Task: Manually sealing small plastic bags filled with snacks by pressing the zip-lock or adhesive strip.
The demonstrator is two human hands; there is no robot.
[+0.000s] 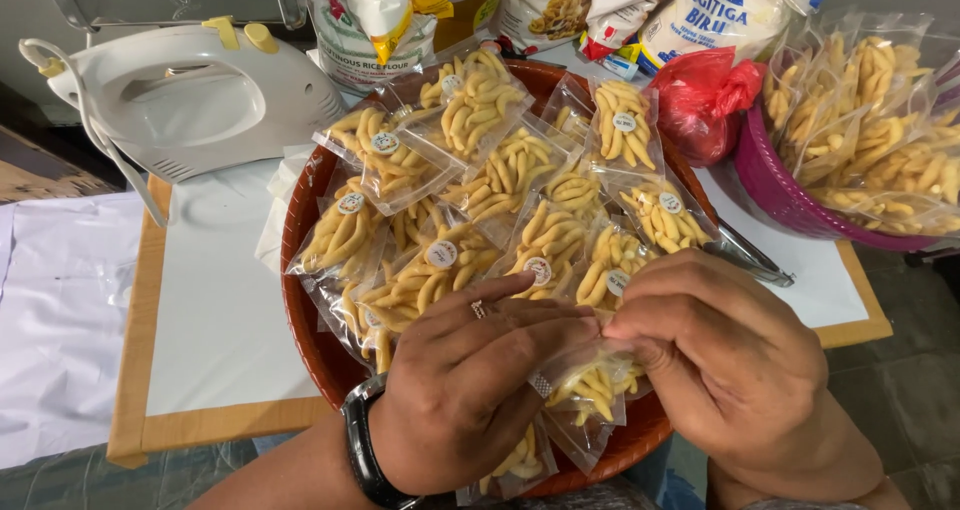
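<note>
Both my hands hold one small clear packet of yellow finger-shaped snacks point(592, 388) over the near rim of a round brown tray point(300, 315). My left hand point(470, 380), with a ring and a black wristwatch, pinches the packet's top from the left. My right hand point(730, 370) pinches the same top edge from the right. The tray is piled with several more sealed snack packets point(480, 185), each bearing a small round white sticker.
A magenta basin point(775, 195) with more snack packets stands at the right. A red plastic bag point(705, 100) lies beside it. A white hand mixer point(190, 95) rests at the back left on a white-topped wooden board point(215, 310). Flour bags stand behind. Metal tongs point(750, 255) lie by the tray.
</note>
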